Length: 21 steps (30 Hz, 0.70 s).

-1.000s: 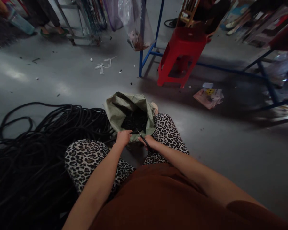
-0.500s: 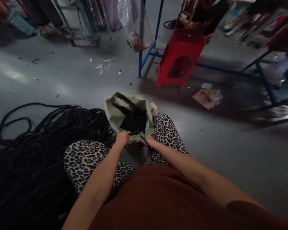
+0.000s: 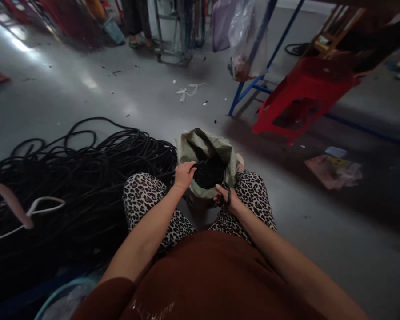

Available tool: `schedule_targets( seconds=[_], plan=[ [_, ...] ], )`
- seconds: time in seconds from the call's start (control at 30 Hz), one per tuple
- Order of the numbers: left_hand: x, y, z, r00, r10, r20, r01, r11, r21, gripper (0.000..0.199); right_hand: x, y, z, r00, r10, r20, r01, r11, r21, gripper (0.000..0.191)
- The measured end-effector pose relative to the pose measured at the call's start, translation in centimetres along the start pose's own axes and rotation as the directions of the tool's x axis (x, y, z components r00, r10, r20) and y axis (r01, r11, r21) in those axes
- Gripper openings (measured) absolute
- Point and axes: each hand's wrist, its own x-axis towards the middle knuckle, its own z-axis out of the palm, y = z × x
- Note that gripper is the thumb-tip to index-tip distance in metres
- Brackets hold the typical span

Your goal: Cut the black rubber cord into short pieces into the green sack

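Seen from above, a person in a brown top point(image 3: 213, 275) and leopard-print trousers point(image 3: 143, 189) has both knees spread around an open, olive-green woven sack point(image 3: 232, 160) on a grey floor. Small black pieces point(image 3: 208, 174) lie in a heap inside it.

The left hand point(image 3: 184, 175) is at the sack's near left rim, fingers closed around a black cord point(image 3: 199, 164); a short end of it sticks out past the fingertips, over the sack's mouth. The right hand point(image 3: 225, 195), at the near right rim, is curled around the dark handles of a pair of scissors point(image 3: 228, 193). The blades are too dark to tell whether they are open.

To the left, a large tangle of black cord point(image 3: 130, 149) spreads across the floor, close against the sack. Beyond the sack lies a scrap of white string point(image 3: 183, 93). Farther right, a red plastic stool point(image 3: 298, 89) stands beside a blue metal frame point(image 3: 236, 103), and a crumpled plastic packet point(image 3: 333, 171) lies on the floor nearby.
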Motion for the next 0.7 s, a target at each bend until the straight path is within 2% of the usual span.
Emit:
schedule_targets(
  seconds=[0.1, 0.2, 0.3, 0.43, 0.5, 0.57, 0.7],
  plan=[
    [1.2, 0.8, -2.2, 0.987, 0.044, -0.155, -0.051, 0.998, -0.045, 0.027, -0.2, -1.5, 0.5, 0.999, -0.034, 0.008, 0.033, 0.999, 0.043, 0.035],
    [1.6, 2.5, -4.0, 0.969, 0.112, -0.222, -0.124, 0.991, -0.042, 0.028, -1.3, -4.2, 2.1, 0.982, -0.163, 0.097, 0.153, 0.982, 0.108, 0.040],
    [1.7, 4.7, -4.7, 0.953, 0.188, -0.238, -0.205, 0.977, -0.050, 0.026, -3.1, -7.8, 4.3, 0.924, -0.321, 0.206, 0.300, 0.945, 0.128, 0.039],
    [2.1, 7.1, -5.0, 0.939, 0.213, -0.272, -0.243, 0.967, -0.082, 0.023, -5.3, -12.5, 6.5, 0.847, -0.476, 0.235, 0.455, 0.879, 0.141, 0.038],
    [2.5, 7.8, -5.2, 0.928, 0.212, -0.306, -0.252, 0.963, -0.096, 0.023, -5.8, -14.3, 7.0, 0.831, -0.518, 0.202, 0.501, 0.855, 0.135, 0.037],
    [3.0, 8.2, -5.5, 0.916, 0.219, -0.336, -0.262, 0.961, -0.088, 0.023, -5.9, -15.8, 7.2, 0.841, -0.520, 0.153, 0.509, 0.854, 0.106, 0.034],
    [3.6, 8.4, -6.1, 0.907, 0.235, -0.348, -0.264, 0.964, -0.036, 0.023, -5.5, -17.6, 7.5, 0.836, -0.540, 0.099, 0.532, 0.841, 0.101, 0.028]
  ],
)
